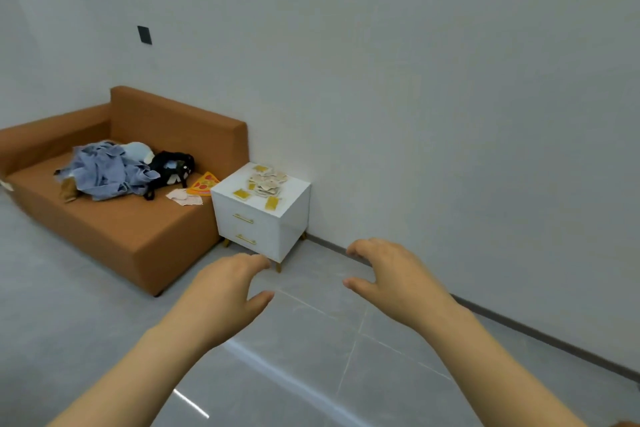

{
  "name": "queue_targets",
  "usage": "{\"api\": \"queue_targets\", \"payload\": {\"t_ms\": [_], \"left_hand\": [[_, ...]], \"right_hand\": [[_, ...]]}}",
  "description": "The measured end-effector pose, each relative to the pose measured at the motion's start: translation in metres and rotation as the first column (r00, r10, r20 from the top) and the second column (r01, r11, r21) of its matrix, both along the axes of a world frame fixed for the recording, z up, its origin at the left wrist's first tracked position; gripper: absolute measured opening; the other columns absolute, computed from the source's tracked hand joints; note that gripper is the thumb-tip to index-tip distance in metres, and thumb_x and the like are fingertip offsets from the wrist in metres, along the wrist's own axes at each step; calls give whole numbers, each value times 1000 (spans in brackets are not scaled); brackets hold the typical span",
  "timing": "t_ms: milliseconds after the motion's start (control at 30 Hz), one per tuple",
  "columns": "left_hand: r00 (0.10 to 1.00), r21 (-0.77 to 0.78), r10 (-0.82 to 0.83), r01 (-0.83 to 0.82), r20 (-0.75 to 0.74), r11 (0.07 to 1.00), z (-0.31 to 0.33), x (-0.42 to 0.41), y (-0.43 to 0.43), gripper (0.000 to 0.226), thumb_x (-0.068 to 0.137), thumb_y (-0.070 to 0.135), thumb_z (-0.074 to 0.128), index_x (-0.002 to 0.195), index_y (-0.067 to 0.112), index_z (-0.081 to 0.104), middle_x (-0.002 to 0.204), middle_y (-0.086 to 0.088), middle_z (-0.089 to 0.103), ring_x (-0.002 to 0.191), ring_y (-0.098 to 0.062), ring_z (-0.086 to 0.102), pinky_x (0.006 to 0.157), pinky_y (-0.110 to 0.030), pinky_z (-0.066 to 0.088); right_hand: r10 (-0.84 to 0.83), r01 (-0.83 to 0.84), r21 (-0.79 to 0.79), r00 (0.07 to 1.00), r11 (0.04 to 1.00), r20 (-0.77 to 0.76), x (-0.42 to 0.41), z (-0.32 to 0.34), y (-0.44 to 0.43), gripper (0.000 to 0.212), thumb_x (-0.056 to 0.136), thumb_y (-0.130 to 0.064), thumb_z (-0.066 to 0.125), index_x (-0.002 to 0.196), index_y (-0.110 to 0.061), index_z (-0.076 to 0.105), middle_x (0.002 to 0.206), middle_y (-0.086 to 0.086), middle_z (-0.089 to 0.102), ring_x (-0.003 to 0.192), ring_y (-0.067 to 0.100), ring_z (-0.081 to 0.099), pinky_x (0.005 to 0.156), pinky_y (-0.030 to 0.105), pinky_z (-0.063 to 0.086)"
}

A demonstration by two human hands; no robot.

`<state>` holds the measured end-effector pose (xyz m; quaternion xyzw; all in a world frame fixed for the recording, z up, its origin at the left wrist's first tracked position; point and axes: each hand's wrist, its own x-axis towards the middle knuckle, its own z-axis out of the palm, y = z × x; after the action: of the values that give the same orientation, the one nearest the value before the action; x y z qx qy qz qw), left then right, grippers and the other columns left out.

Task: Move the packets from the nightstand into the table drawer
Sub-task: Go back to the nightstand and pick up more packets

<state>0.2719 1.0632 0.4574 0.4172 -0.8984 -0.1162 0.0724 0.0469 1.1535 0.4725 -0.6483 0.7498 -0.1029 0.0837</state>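
A white nightstand (294, 215) with two gold-handled drawers stands against the wall beside a sofa. Several small packets (266, 184), beige and yellow, lie scattered on its top. My left hand (227, 291) and my right hand (384, 270) are stretched out in front of me over the floor, well short of the nightstand. Both hands hold nothing, with fingers loosely curved. The table with the drawer is not in view.
An orange sofa (138, 236) sits left of the nightstand, carrying a heap of clothes (110, 172), a black bag (171, 166), a yellow pizza-slice toy (204, 184) and some papers. Grey tiled floor (311, 357) lies between me and the furniture. A wall runs along the right.
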Motion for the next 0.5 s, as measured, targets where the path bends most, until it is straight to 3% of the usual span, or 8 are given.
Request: {"api": "queue_targets", "payload": {"t_ms": [500], "left_hand": [[991, 48, 130, -132, 39, 990, -33, -18, -278, 47, 88, 42, 57, 132, 29, 48, 128, 10, 56, 115, -9, 54, 94, -24, 45]], "right_hand": [[48, -53, 110, 997, 992, 54, -37, -42, -289, 46, 89, -42, 59, 131, -26, 48, 128, -5, 56, 117, 15, 51, 95, 29, 43]]}}
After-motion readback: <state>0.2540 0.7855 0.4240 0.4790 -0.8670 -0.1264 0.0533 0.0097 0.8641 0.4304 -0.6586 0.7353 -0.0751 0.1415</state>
